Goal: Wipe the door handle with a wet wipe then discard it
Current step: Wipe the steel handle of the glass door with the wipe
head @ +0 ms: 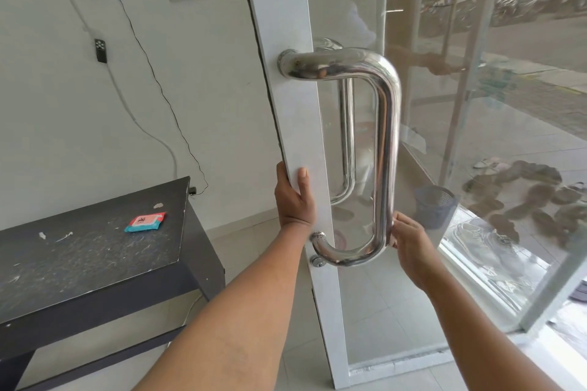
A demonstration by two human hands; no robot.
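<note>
At the glass door, our left hand grips its white edge. Our right hand curls round the bottom of the shiny door handle. The wipe pack lies on the tabletop.

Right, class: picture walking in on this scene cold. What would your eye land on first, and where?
The big polished steel door handle dominates the middle, mounted on the white door frame of a glass door. The left hand grips the frame's edge while the right hand holds the handle near its lower bend. Off to the left, a red-and-blue wipes pack lies on a scuffed black table.
</note>
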